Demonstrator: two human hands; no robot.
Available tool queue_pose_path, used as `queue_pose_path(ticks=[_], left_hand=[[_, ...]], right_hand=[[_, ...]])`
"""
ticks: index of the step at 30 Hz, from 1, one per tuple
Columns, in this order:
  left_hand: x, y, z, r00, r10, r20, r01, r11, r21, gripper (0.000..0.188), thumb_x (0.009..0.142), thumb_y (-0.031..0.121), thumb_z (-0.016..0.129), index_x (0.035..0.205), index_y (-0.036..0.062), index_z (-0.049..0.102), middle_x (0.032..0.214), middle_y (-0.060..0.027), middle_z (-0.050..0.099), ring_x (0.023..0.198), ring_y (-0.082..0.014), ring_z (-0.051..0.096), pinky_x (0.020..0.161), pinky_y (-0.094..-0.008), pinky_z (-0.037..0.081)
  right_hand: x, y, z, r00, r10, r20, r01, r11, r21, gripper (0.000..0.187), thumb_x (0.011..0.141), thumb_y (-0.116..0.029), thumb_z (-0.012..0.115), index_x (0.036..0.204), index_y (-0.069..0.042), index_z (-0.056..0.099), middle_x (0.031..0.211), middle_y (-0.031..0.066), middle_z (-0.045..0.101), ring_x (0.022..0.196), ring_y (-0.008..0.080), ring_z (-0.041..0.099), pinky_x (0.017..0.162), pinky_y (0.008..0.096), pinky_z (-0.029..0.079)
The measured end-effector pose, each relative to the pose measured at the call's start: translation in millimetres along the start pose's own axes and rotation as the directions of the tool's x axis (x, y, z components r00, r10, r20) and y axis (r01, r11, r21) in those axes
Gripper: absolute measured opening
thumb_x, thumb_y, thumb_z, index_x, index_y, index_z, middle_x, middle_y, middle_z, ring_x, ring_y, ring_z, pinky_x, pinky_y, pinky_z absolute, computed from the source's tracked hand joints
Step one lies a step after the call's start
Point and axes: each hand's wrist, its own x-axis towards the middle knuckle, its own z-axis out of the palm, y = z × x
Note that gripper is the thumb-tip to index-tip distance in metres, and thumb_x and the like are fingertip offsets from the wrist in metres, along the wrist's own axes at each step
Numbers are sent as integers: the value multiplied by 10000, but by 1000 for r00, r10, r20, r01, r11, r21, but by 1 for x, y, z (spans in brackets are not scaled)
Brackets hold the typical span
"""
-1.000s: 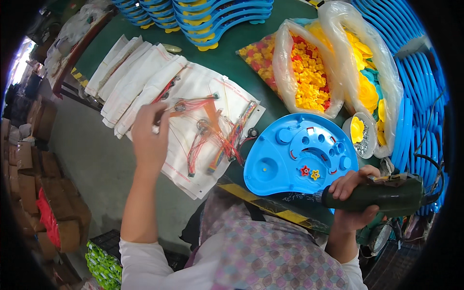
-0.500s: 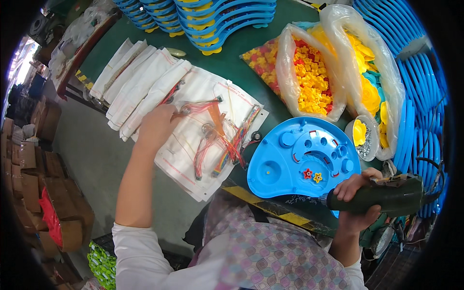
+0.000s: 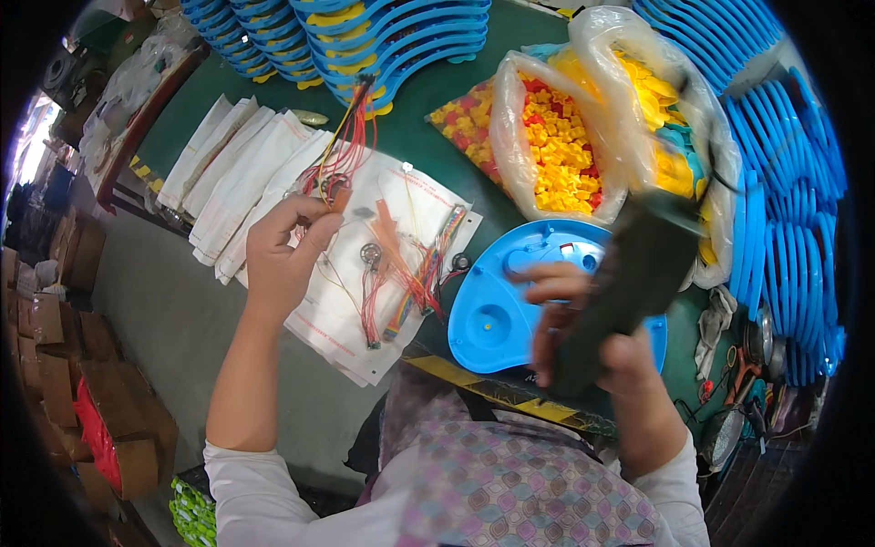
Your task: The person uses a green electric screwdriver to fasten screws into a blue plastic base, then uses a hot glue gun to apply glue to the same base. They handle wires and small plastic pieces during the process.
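Observation:
My left hand (image 3: 281, 251) pinches a wire harness (image 3: 342, 169) with red wires and a small orange-brown part, lifted above white plastic sheets (image 3: 333, 314). More wire bundles (image 3: 424, 269), with a flat orange ribbon and a small round black part, lie on those sheets. My right hand (image 3: 570, 305) is wrapped round a dark green power screwdriver (image 3: 629, 283), tilted and smeared by motion. It hangs over a blue plastic shell (image 3: 474, 319) with moulded cups and holes. The screwdriver and hand hide much of the shell's right half.
Clear bags hold yellow and red star pieces (image 3: 556, 150) and larger yellow pieces (image 3: 643, 87). Stacks of blue shells (image 3: 401, 46) stand at the back and right (image 3: 793, 237). Folded white bags (image 3: 232, 173) lie on the left. Striped tape (image 3: 492, 390) marks the near table edge.
My left hand has raised a wire harness off the sheets. My right hand has swung the screwdriver left and upright from the shell's right edge to over it.

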Motion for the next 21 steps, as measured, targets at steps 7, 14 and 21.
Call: queue_pose_path(ticks=[7,14,21], left_hand=[[12,32,8,969,-76,235,115,981,-156,137,891,95,761,954,6,677,836,-21,627,765,-121,559,718,-267,448],[20,26,-2,832,138,538,-316,914,254,266,795,32,789,1019,46,646,933,-50,614,959,-235,557,855,-341,462],[1,-8,7,979,193,70,-201,836,510,343,780,-82,685,1086,53,606,1133,-120,542,971,-256,581,788,-357,526]], right_hand=[[78,26,34,986,111,127,-113,994,11,744,869,-359,744,1436,15,441,1353,176,592,894,207,697,669,324,579],[75,19,22,998,-62,5,61,992,112,909,834,-452,724,1487,61,355,1189,223,649,761,228,696,654,332,568],[40,13,13,962,-212,-174,226,972,61,1006,813,-523,730,1506,83,325,1319,237,586,782,267,702,618,361,573]])
